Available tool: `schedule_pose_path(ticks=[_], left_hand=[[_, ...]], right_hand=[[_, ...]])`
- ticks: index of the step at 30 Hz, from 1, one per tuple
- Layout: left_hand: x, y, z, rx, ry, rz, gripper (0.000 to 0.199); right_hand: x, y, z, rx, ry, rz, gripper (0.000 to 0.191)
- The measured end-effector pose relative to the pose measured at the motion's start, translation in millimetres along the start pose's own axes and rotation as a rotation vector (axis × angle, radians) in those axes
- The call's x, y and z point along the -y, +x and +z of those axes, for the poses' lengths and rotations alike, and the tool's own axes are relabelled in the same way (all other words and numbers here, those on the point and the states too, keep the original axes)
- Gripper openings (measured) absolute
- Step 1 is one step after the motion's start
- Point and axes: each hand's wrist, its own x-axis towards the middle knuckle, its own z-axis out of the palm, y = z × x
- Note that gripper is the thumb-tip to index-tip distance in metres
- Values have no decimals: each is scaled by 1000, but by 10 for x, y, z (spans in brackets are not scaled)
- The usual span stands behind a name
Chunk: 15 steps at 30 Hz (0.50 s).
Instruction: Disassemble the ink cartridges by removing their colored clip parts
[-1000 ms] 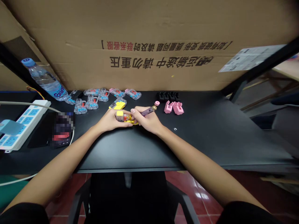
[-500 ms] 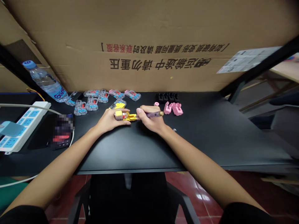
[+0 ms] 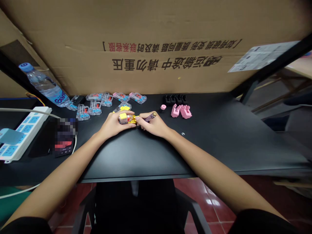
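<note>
My left hand [image 3: 112, 125] is closed around a small clear plastic piece with yellow parts [image 3: 123, 118], holding it just above the black table. In my right hand [image 3: 153, 125] is a slim pen-like tool [image 3: 150, 116] with a purplish barrel and a gold end. Its front end is hidden by my fingers, which meet the yellow parts. Behind my left hand lies another clear piece with a yellow part [image 3: 124, 108]. Several clear pieces with blue and red insides [image 3: 95, 107] lie farther back on the left.
Pink plastic parts [image 3: 185, 111], a pink round piece [image 3: 163, 107] and a row of black parts [image 3: 174, 98] lie right of my hands. A water bottle [image 3: 48, 87], a power strip [image 3: 24, 133] and a phone [image 3: 63, 148] are at left. A cardboard sheet [image 3: 156, 29] stands behind.
My right hand has moved left and closer to the piece in my left hand. The pen-like tool's gold end now points more up and away. My left hand keeps its grip.
</note>
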Motion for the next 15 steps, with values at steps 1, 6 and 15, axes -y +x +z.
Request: schedule_pose_path(ticks=[1, 6, 15], left_hand=[[-5, 1, -1, 0, -1, 1, 49], [-23, 8, 0, 14, -5, 13, 45], [-49, -12, 4, -49, 19, 5, 39]], right_hand=[[-4, 3, -3, -3, 4, 6, 46], [-52, 19, -7, -8, 52, 59, 44], [-77, 54, -109, -127, 151, 175, 62]])
